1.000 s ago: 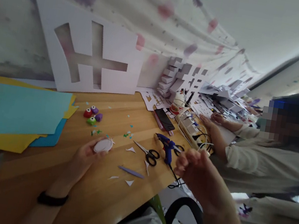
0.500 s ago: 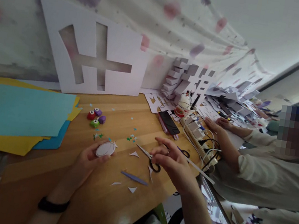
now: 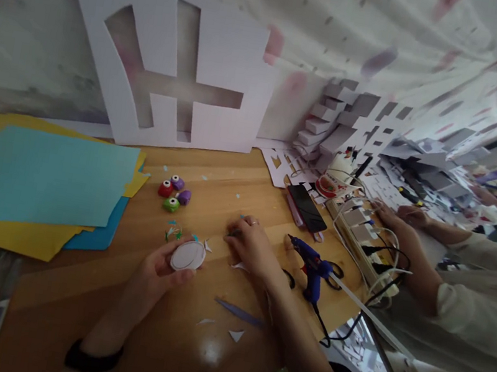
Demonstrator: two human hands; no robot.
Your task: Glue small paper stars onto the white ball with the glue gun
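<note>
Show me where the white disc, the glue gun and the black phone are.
White disc (image 3: pixel 188 256): head view, the middle of its flat face.
Glue gun (image 3: pixel 313 261): head view, its blue body above the handle.
Black phone (image 3: pixel 307 208): head view, the middle of its dark face.

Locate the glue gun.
In the head view, the blue glue gun lies right of centre, just below the black phone, right of the right hand.

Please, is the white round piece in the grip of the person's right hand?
No: the white round piece is in the grip of the left hand, and the right hand is apart from it.
</note>
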